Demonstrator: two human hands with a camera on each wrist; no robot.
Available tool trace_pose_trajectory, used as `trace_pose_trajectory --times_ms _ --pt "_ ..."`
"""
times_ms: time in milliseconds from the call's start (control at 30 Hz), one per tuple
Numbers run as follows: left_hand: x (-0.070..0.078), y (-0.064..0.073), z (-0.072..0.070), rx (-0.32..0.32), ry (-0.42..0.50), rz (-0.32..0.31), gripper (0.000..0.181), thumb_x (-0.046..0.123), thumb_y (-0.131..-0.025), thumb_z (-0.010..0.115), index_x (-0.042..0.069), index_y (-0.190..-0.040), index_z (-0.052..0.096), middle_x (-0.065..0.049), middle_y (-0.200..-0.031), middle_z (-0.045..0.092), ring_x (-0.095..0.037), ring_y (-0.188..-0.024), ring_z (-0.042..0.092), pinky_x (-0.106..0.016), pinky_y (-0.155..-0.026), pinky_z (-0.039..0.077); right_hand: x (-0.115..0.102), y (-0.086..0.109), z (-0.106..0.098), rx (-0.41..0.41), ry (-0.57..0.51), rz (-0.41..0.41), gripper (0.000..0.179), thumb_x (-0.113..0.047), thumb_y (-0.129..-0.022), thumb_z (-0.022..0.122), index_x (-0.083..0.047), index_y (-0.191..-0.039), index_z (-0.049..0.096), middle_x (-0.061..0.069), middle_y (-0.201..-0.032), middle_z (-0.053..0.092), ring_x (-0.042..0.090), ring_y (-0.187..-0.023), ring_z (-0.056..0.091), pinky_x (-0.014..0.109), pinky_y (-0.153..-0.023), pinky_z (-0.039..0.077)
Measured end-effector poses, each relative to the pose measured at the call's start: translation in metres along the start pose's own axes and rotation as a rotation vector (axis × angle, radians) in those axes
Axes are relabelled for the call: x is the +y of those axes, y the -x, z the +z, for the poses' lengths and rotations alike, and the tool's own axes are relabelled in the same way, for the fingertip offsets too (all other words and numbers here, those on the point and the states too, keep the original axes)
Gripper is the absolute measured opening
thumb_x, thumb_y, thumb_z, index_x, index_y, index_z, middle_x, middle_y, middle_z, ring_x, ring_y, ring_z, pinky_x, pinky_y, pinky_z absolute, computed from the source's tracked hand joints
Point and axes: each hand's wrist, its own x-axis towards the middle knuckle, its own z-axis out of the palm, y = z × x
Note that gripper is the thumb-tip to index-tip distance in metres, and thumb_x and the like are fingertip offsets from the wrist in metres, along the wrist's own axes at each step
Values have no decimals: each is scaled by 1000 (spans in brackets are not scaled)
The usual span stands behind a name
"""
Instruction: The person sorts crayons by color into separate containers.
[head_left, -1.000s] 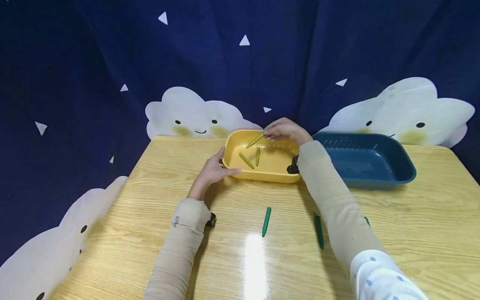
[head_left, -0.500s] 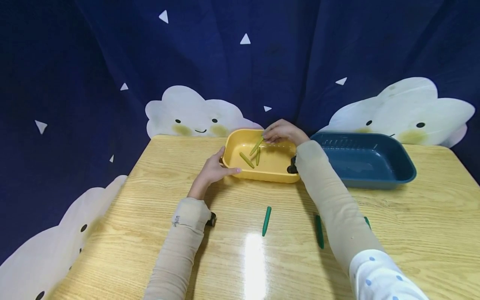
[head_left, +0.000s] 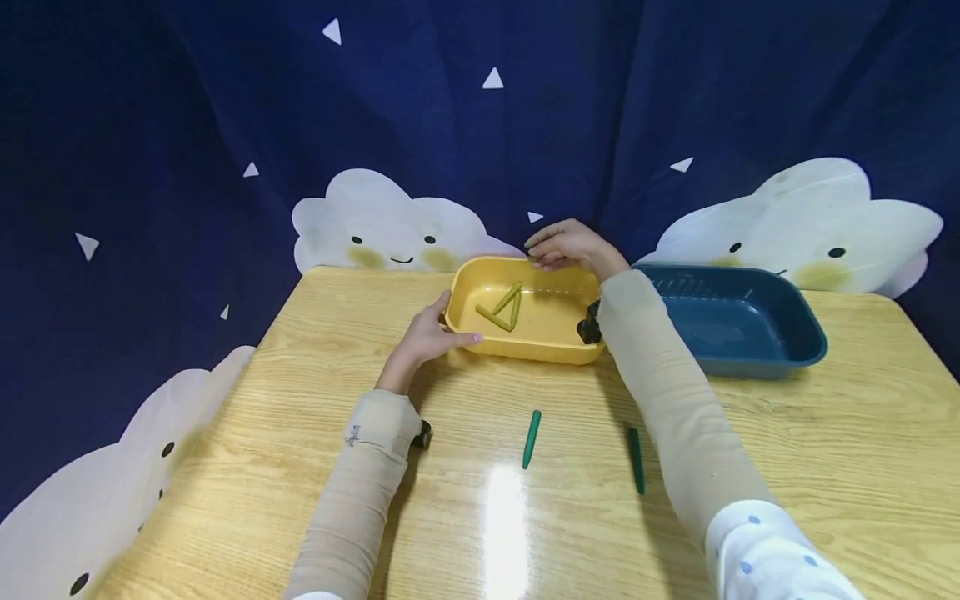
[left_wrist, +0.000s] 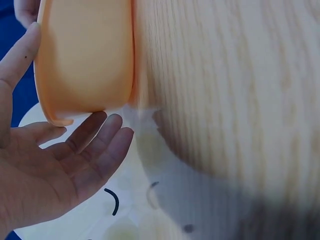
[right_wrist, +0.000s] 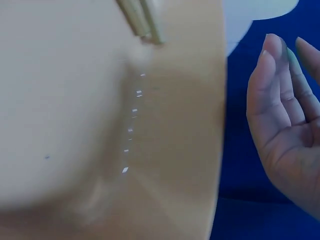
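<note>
A yellow plastic bin [head_left: 540, 353] stands at the back of the table. My left hand [head_left: 427, 337] holds its left end, thumb on the front rim and fingers at the end wall; the left wrist view shows these fingers [left_wrist: 102, 142] against the wall. Three yellow-green crayons [head_left: 493, 318] lie inside in a rough triangle, two of them also visible in the right wrist view. Over the bin's back rim is my right hand [head_left: 572, 247], fingers loosely bent with nothing between them. The right wrist view has this hand [right_wrist: 287, 110] beyond the rim, apart from it.
A dark blue bin [head_left: 757, 367] stands to the right, partly behind my right forearm. Two green crayons lie in front, one green crayon [head_left: 532, 439] near the middle and a darker crayon [head_left: 636, 461] beside the right sleeve. A blue cloud-print curtain [head_left: 555, 125] hangs behind the table [head_left: 247, 467].
My right hand has lowered a yellow-green crayon into the yellow bin, let go of it and risen slightly. The left hand keeps its place. The forearm now hides a green crayon at right.
</note>
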Motion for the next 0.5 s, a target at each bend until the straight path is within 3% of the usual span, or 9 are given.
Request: trace_pose_trajectory --times_ms 167,400,500 --pt "-1 1 -1 -5 16 -3 102 24 -72 78 3 -146 11 -19 -140 35 -28 -116 46 -37 -96 38 -13 9 0 0 -33 -20 39 -3 -85 62 6 -122 53 8 -86 66 18 -72 65 36 -79 50" --pt "-2 0 0 -4 -1 8 102 26 -72 78 2 -145 10 -19 -140 34 -28 -117 45 -37 -96 37 -29 25 -1 4 -91 -82 42 -2 -87 59 5 -127 49 4 -80 64 16 -69 64 30 -69 52" --pt "-2 -1 0 -3 -7 7 102 26 -72 78 2 -145 10 -19 -143 30 -27 -120 43 -36 -98 35 -34 34 -3 3 -66 -111 42 -2 -87 58 5 -128 48 4 -80 64 16 -69 63 29 -69 52"
